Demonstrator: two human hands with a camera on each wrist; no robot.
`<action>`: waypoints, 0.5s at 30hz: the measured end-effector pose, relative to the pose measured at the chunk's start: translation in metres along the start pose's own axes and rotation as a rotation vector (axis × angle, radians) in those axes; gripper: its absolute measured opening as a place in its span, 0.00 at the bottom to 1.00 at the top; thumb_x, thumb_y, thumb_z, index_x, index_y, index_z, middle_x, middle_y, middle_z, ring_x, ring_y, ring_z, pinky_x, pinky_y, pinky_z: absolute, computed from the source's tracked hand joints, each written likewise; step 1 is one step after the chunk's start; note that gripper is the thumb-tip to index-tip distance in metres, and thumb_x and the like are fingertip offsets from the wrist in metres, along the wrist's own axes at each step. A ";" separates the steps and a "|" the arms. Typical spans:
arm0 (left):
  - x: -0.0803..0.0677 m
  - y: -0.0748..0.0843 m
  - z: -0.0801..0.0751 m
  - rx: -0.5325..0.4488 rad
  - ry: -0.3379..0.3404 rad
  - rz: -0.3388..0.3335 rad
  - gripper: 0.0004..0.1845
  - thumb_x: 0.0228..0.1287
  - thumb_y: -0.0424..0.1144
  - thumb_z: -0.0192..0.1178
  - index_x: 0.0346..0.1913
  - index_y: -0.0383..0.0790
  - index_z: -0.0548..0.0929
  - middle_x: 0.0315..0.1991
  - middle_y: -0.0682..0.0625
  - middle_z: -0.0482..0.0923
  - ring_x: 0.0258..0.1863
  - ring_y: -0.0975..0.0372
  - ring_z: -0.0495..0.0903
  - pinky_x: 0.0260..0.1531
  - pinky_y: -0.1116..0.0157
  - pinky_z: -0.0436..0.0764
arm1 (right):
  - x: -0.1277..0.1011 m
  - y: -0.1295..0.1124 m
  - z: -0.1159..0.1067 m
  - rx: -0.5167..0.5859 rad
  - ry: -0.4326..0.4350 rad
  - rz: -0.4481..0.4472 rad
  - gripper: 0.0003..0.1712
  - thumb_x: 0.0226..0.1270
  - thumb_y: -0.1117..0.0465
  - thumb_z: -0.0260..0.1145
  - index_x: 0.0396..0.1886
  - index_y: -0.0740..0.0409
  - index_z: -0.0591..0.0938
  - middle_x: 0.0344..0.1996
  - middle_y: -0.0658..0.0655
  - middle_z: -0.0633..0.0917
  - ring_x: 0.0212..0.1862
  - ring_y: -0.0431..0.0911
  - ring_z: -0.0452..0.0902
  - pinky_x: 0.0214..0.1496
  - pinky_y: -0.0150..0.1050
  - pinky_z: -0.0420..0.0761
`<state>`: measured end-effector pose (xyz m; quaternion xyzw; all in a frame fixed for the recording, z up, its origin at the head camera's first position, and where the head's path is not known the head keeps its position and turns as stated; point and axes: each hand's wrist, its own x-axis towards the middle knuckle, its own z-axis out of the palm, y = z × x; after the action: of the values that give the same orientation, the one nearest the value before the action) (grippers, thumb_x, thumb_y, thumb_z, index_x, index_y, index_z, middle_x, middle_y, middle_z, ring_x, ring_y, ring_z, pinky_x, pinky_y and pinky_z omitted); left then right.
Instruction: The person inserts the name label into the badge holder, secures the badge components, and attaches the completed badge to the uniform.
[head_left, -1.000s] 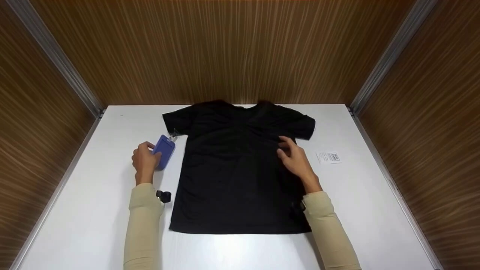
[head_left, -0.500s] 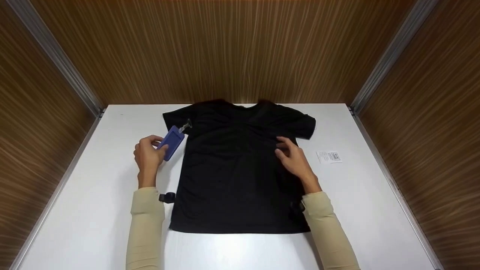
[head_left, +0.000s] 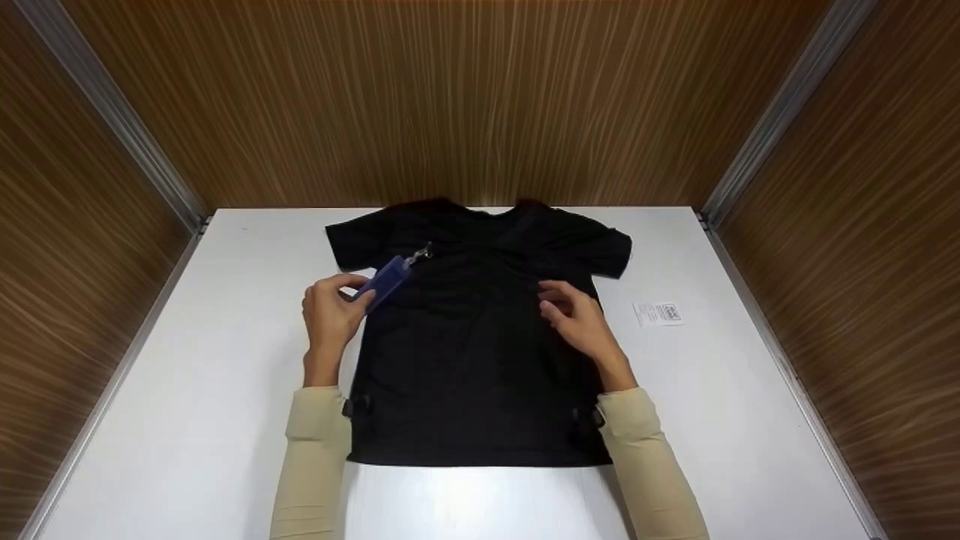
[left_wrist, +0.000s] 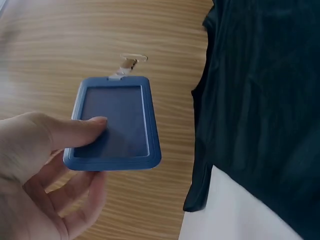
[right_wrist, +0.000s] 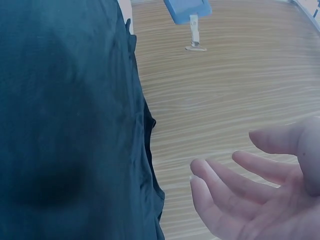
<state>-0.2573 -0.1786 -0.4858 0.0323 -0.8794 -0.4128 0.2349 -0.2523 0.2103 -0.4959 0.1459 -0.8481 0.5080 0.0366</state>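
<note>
Left hand [head_left: 330,315] just left of centre in the head view, thumb and fingers pinching the lower end of a blue badge holder [head_left: 384,281], metal clip [head_left: 418,253] pointing toward the upper right. Badge holder lifted clear of the white table [head_left: 187,390], hanging over the left chest of the black T-shirt [head_left: 472,337] spread flat mid-frame. In the left wrist view, thumb [left_wrist: 75,132] flat on the clear window, fingers curled beneath. Right hand [head_left: 577,322] right of centre, released, fingers relaxed and holding nothing, hovering just over the cloth. Probably best done with the pinch kept low on the case so the clip end stays free, and with the open hand steadying or lifting a bit of fabric beneath the clip. Small printed label [head_left: 658,313] lying off to the right.
</note>
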 end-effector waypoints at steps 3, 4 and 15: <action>-0.003 0.004 0.004 -0.043 -0.011 0.052 0.07 0.55 0.34 0.76 0.38 0.40 0.93 0.38 0.43 0.91 0.28 0.53 0.87 0.29 0.67 0.76 | -0.001 -0.001 0.001 0.006 -0.006 -0.002 0.21 0.76 0.65 0.63 0.66 0.62 0.79 0.55 0.69 0.86 0.47 0.55 0.88 0.42 0.31 0.84; -0.003 0.006 0.006 -0.054 -0.014 0.066 0.07 0.55 0.33 0.76 0.38 0.39 0.93 0.38 0.43 0.91 0.29 0.53 0.87 0.31 0.66 0.76 | -0.001 -0.001 0.001 0.009 -0.009 -0.003 0.21 0.76 0.65 0.63 0.66 0.62 0.79 0.55 0.69 0.86 0.47 0.56 0.88 0.42 0.31 0.84; -0.014 0.021 0.027 -0.139 0.014 0.279 0.05 0.53 0.29 0.76 0.32 0.40 0.92 0.31 0.46 0.87 0.31 0.53 0.85 0.37 0.52 0.82 | -0.001 -0.003 0.006 0.049 -0.040 0.010 0.22 0.76 0.63 0.64 0.67 0.60 0.78 0.56 0.67 0.86 0.49 0.59 0.88 0.44 0.32 0.84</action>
<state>-0.2540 -0.1419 -0.4909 -0.1036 -0.8431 -0.4357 0.2976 -0.2503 0.2043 -0.4966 0.1528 -0.8366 0.5259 0.0135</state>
